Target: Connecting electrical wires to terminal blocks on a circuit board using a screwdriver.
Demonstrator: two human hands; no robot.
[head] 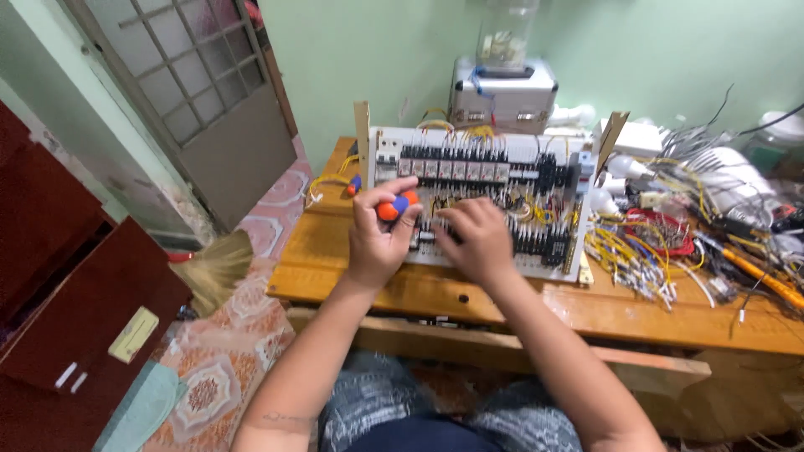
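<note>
At nine o'clock, on the tiled floor, stands a dark red cabinet (75, 310) with a straw broom (213, 268) beside it. Toward the centre, the left hand (378, 238) is closed around an orange-and-blue screwdriver handle (397, 205), fingers curled tight, held against the left part of the white wiring panel (477, 201) that leans on the wooden table (536, 301). Just right of it, the right hand (473, 238) lies palm down on the panel's rows of black relays and yellow wires, fingers bent and touching them; whether they pinch anything cannot be told. At twelve o'clock a metal case (502, 96) carries a clear plastic jar (507, 33), its contents blurred. At three o'clock loose yellow wires (636, 259) lie heaped.
</note>
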